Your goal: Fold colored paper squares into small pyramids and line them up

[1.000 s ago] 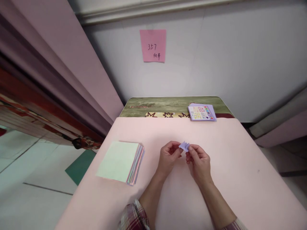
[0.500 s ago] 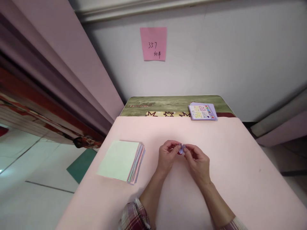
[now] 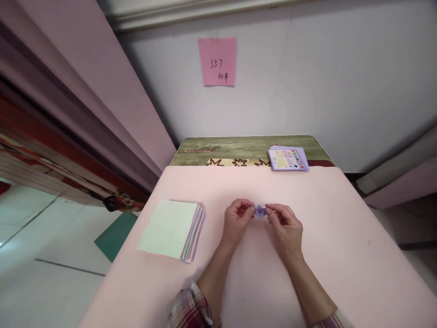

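Folded purple paper [image 3: 260,211], pinched between left hand [image 3: 236,222] and right hand [image 3: 286,228], over the far half of the pink-covered surface [image 3: 331,237], well in from both side edges. Grip narrow on both sides, thumb and fingers holding opposite ends of the paper. Near the left edge, a stack of coloured sheets [image 3: 165,230], pale green uppermost. Toward the far right corner, a purple packet [image 3: 287,159] with a printed front. Past the far edge, a pink note [image 3: 217,62] on the wall [image 3: 324,77].
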The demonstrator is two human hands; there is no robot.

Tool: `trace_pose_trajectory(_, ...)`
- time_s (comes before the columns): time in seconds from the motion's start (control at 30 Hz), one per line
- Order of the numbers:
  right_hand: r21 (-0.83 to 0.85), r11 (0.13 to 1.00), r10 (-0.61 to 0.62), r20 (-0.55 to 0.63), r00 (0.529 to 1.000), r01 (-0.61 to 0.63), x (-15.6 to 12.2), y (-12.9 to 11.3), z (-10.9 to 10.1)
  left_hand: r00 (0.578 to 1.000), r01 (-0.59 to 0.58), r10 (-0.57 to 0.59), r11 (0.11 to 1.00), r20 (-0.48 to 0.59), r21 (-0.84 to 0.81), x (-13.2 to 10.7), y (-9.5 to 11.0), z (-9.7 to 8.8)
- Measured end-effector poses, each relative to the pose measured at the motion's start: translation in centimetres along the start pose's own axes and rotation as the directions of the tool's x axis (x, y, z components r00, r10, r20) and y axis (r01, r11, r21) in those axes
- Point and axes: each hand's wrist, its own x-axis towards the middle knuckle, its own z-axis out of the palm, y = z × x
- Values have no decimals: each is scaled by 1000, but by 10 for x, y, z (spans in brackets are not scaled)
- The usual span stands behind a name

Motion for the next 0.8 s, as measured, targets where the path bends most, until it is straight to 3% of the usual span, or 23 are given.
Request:
trace_pose_trajectory(0.37,72,993,96,-40,995,-93,3,5,-2,999,38,-39,996,-21,-82,3,2,0)
trace_pose_trajectory(0.57,68,968,243,-20,970,-241,3,6,-3,998,57,-61,991,-32,-118,4,0,0)
trace_pose_trajectory(0.8,-52,946,322,16,946,-321,3,10,-5,995,81,-69,983,-75,166,3,-5,-5)
